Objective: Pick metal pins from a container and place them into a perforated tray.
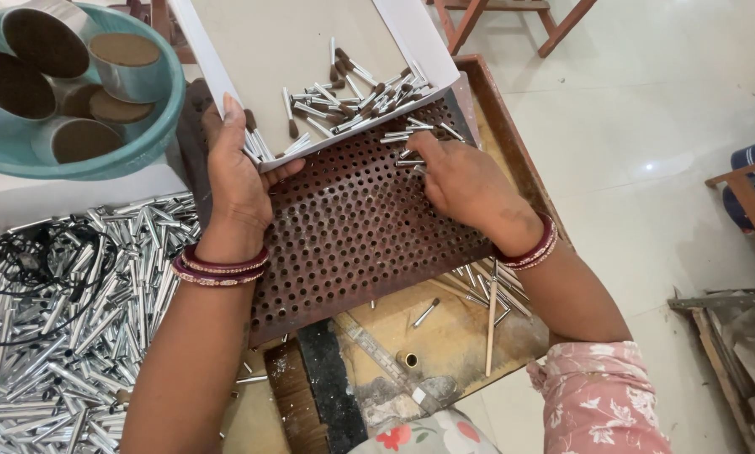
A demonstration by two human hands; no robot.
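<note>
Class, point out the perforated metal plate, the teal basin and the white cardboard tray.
perforated metal plate (352, 235), head view, bare middle of its holed surface
teal basin (154, 126), head view, right rim
white cardboard tray (268, 42), head view, bare floor

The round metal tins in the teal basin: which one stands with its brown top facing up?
The round metal tin at the basin's right side, nearest the white cardboard tray. Those at the left lie tipped sideways.
</note>
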